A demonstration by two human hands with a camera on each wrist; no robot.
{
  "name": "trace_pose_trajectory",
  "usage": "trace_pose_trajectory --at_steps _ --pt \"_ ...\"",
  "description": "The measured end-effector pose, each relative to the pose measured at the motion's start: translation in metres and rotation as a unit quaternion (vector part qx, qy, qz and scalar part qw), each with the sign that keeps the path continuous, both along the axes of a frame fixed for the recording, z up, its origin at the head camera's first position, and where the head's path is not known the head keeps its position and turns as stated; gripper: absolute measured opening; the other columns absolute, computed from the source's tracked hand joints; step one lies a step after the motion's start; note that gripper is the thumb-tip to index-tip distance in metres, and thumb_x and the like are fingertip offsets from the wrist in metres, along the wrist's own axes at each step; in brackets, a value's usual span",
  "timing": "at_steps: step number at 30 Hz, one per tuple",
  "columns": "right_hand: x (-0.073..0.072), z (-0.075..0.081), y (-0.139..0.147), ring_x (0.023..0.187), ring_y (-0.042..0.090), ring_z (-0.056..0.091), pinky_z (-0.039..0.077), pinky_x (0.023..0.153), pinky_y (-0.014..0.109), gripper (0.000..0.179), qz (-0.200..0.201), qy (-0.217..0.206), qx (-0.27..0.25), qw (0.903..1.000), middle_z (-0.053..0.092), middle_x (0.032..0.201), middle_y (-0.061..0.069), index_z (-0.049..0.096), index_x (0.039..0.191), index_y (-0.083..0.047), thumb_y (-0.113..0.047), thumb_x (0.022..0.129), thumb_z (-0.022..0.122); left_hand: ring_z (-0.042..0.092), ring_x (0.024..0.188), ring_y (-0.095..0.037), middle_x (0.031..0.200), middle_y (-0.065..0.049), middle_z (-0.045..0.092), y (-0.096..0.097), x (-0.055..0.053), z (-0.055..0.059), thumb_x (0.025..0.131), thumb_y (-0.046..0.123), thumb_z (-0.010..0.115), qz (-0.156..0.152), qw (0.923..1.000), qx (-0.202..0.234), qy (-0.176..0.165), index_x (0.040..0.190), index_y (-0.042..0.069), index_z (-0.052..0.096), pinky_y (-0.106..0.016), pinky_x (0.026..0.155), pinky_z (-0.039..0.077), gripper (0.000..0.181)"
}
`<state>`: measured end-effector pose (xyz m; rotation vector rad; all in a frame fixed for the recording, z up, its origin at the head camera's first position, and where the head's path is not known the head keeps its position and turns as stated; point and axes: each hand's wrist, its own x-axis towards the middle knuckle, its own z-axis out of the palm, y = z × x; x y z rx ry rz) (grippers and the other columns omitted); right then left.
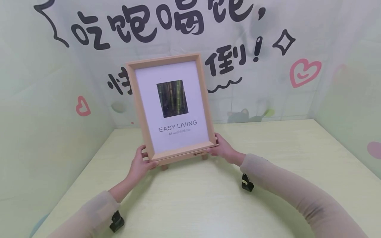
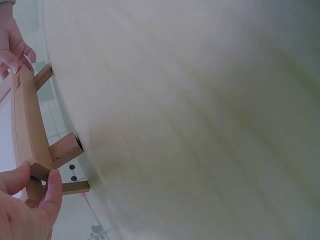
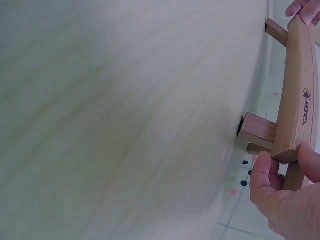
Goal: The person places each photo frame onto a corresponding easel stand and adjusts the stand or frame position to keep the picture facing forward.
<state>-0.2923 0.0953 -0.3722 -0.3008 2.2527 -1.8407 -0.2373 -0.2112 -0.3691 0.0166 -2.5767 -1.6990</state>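
A light-wood picture frame (image 1: 175, 138) with a bamboo photo and the words "EASY LIVING" leans back, slightly tilted, on the ledge of a small wooden easel (image 1: 181, 158). At the ledge's left end, my left hand (image 1: 140, 164) pinches the wood between thumb and fingers. My right hand (image 1: 224, 150) grips the opposite end the same way. Close up in the left wrist view, thumb and fingers of the left hand (image 2: 30, 205) hold the ledge's corner. The right wrist view has the right hand (image 3: 290, 195) at the other corner, near a printed logo. Short easel legs show below the ledge.
A pale wood-grain table (image 1: 202, 198) lies beneath. Behind it hangs a white backdrop (image 1: 253, 96) with large black characters and pink hearts; side panels (image 1: 53, 109) rise left and right. Black wrist mounts (image 1: 247, 183) hang under both sleeves.
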Motion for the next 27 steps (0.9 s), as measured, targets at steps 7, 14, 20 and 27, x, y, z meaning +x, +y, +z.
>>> trace_pose_trajectory --at_steps 7,14,20,27 --pt "0.000 0.000 0.006 0.108 0.039 0.051 0.051 0.088 0.043 0.073 0.004 0.006 -0.003 1.0000 0.041 0.125 0.029 0.014 0.142 0.001 0.004 0.084 0.058 0.052 0.107 -0.044 0.123 -0.030 0.042 0.007 -0.003 0.001 0.081 -0.007 0.062 -0.004 0.9998 0.018 0.006 0.142 0.002 0.014 -0.031 0.076 0.057 0.079" --pt "-0.001 -0.001 0.013 0.110 0.041 0.050 0.050 0.089 0.044 0.073 0.001 0.007 -0.006 1.0000 0.040 0.126 0.030 0.013 0.143 0.002 0.003 0.085 0.058 0.053 0.107 -0.043 0.122 -0.029 0.043 0.012 -0.007 0.002 0.081 -0.005 0.063 -0.008 0.9998 0.019 0.006 0.142 0.003 0.015 -0.032 0.077 0.057 0.078" --pt "-0.001 -0.002 0.018 0.112 0.042 0.048 0.050 0.089 0.046 0.072 0.000 0.009 -0.008 0.9999 0.038 0.128 0.031 0.012 0.142 0.003 0.003 0.085 0.057 0.054 0.106 -0.043 0.121 -0.029 0.043 0.015 -0.010 0.001 0.080 -0.006 0.063 -0.012 0.9997 0.019 0.008 0.141 0.002 0.016 -0.033 0.076 0.057 0.078" --pt "-0.001 -0.002 0.023 0.110 0.042 0.049 0.050 0.089 0.045 0.074 -0.003 0.013 -0.011 0.9999 0.039 0.126 0.032 0.012 0.142 0.003 0.003 0.085 0.058 0.054 0.105 -0.043 0.120 -0.030 0.044 0.020 -0.015 0.000 0.080 -0.007 0.063 -0.016 0.9997 0.013 0.009 0.141 0.002 0.015 -0.033 0.076 0.057 0.078"
